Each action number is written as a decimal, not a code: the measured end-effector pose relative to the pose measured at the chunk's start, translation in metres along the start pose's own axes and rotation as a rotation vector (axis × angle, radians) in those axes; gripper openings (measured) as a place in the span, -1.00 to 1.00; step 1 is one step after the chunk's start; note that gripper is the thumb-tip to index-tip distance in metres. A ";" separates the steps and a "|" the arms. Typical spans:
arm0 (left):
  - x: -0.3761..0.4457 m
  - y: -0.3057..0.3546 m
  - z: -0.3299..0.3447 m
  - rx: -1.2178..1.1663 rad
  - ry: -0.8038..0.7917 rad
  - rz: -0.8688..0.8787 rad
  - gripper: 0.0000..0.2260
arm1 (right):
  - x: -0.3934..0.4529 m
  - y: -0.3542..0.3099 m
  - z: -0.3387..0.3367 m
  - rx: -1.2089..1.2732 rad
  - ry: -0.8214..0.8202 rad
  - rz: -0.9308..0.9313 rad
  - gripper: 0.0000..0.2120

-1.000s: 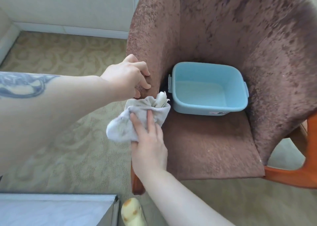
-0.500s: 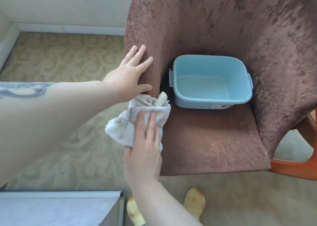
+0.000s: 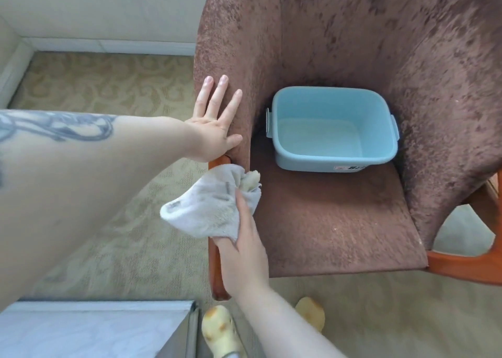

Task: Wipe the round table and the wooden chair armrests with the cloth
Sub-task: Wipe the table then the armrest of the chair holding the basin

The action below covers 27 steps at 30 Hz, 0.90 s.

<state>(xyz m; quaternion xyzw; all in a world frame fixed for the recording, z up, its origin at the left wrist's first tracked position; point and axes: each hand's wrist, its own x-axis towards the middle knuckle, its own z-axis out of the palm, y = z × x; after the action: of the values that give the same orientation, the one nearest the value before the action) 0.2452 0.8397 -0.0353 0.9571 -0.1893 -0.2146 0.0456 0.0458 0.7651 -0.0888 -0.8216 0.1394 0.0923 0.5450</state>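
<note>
A brown upholstered chair with orange wooden armrests carries a light blue basin at the seat's back edge. The left hand presses flat, fingers spread, against the chair's left side. The right hand bunches a grey cloth on the left armrest.

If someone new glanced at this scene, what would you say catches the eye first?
Probably the blue basin sitting on the seat of the brown chair, against the backrest. Next, the right hand pressing a grey cloth onto the wooden armrest at the chair's near left corner. The left hand lies flat, fingers spread, on the upholstered side just above.
</note>
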 end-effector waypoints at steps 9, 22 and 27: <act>0.001 -0.002 0.003 -0.018 0.041 0.030 -0.31 | -0.040 -0.014 0.014 -0.070 0.188 -0.062 -0.31; -0.002 -0.007 0.019 -0.051 0.207 0.107 -0.34 | -0.028 0.010 -0.001 -1.222 -0.495 -0.815 -0.69; -0.004 -0.005 0.030 -0.059 0.273 0.111 -0.36 | 0.024 -0.044 -0.001 -1.383 -0.422 -0.608 -0.66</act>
<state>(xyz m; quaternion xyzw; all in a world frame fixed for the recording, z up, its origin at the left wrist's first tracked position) 0.2309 0.8462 -0.0615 0.9636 -0.2278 -0.0852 0.1106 0.0827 0.7769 -0.0571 -0.9417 -0.2872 0.1592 -0.0739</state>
